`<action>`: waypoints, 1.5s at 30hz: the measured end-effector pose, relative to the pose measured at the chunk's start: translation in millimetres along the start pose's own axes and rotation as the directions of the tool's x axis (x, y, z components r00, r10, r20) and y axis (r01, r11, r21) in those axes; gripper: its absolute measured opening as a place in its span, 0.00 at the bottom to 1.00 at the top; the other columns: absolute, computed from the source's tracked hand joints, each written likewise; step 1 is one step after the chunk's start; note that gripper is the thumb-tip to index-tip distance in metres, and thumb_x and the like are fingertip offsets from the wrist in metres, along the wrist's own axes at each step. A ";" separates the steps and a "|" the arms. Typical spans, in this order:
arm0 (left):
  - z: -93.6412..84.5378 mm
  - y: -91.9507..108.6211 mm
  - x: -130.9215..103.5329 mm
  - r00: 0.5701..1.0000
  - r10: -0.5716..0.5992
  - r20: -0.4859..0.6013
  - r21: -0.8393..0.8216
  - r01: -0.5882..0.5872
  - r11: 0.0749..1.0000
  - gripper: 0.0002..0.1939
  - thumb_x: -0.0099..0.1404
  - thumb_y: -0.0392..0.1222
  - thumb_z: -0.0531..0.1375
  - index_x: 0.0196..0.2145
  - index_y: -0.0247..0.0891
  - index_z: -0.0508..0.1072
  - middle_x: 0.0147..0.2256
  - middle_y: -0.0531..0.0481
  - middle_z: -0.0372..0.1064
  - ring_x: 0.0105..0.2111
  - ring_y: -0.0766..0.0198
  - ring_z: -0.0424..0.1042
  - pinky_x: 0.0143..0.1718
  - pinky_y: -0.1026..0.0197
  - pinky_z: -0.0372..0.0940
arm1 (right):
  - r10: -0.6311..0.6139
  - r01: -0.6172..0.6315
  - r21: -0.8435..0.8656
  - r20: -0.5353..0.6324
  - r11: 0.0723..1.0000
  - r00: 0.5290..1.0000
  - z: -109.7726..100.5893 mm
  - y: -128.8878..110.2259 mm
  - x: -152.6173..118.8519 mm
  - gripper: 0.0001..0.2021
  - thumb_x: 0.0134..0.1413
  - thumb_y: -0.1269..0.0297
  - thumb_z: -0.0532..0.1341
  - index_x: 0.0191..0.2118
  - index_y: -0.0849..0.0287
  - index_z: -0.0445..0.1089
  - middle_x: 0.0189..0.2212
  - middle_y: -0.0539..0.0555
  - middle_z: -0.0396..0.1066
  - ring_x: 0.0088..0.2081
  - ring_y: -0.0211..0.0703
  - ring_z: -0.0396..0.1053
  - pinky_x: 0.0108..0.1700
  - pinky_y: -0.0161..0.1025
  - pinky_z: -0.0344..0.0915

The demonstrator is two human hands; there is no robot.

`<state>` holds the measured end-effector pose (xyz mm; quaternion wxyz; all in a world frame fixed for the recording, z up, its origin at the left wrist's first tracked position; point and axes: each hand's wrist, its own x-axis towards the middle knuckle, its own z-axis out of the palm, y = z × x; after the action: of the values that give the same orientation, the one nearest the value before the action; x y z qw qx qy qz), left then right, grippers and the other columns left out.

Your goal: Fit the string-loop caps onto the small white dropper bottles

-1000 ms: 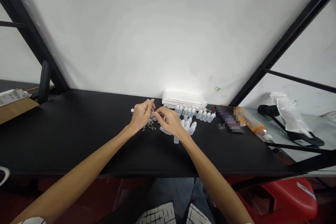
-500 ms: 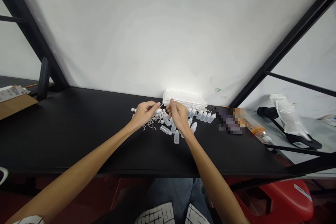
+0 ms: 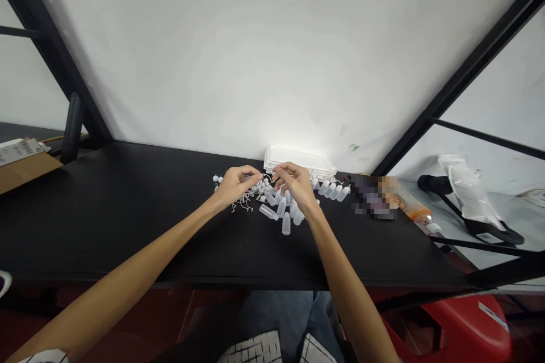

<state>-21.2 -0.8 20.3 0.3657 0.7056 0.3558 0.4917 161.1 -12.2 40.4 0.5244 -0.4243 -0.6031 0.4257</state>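
Above a pile of small white caps point(image 3: 263, 186), my left hand point(image 3: 238, 182) pinches one end of a thin white strap, its fingertips pressed together. My right hand point(image 3: 293, 181) is at the strap's other end with fingers curled together; what it grips is too small to make out. Small translucent bottles point(image 3: 286, 223) lie below and between the hands, partly hidden by my right hand. More thin white straps point(image 3: 243, 202) lie under my left hand. A row of capped bottles point(image 3: 335, 191) rests to the right of my right hand.
Behind the hands lies a stack of white sheets point(image 3: 298, 159) against the wall. On the black table point(image 3: 128, 210), a cardboard box point(image 3: 29, 170) is at the far left. A blurred patch and an orange-labelled bottle point(image 3: 419, 214) are at the right, with a red stool point(image 3: 472, 323) below.
My right hand has shifted slightly right and its fingers have spread a little. The strap between the hands now shows as a small arc. My left hand has barely moved.
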 end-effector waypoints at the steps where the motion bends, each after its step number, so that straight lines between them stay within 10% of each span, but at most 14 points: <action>1: -0.1 -0.5 0.2 1.000 0.004 -0.003 -0.002 -0.004 1.000 0.15 0.61 0.50 0.62 0.31 0.33 0.77 0.31 0.46 0.73 0.30 0.63 0.69 0.33 0.61 0.63 | 0.004 -0.004 -0.020 0.010 1.000 1.000 -0.3 -0.2 -0.5 0.12 0.48 0.56 0.64 0.30 0.62 0.70 0.24 0.50 0.69 0.18 0.35 0.67 0.17 0.30 0.58; 45: 2.4 -4.6 -1.3 0.999 0.013 0.030 0.073 -0.015 0.997 0.12 0.61 0.46 0.60 0.30 0.34 0.76 0.30 0.46 0.75 0.32 0.61 0.73 0.34 0.60 0.66 | -0.063 0.064 -0.003 0.118 0.998 0.991 5.2 9.0 1.9 0.12 0.43 0.62 0.67 0.36 0.60 0.74 0.25 0.51 0.73 0.25 0.39 0.71 0.31 0.40 0.73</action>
<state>-19.9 -0.1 15.1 0.3415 0.7282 0.3631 0.4705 156.3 -8.2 31.8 0.4998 -0.3808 -0.6475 0.4311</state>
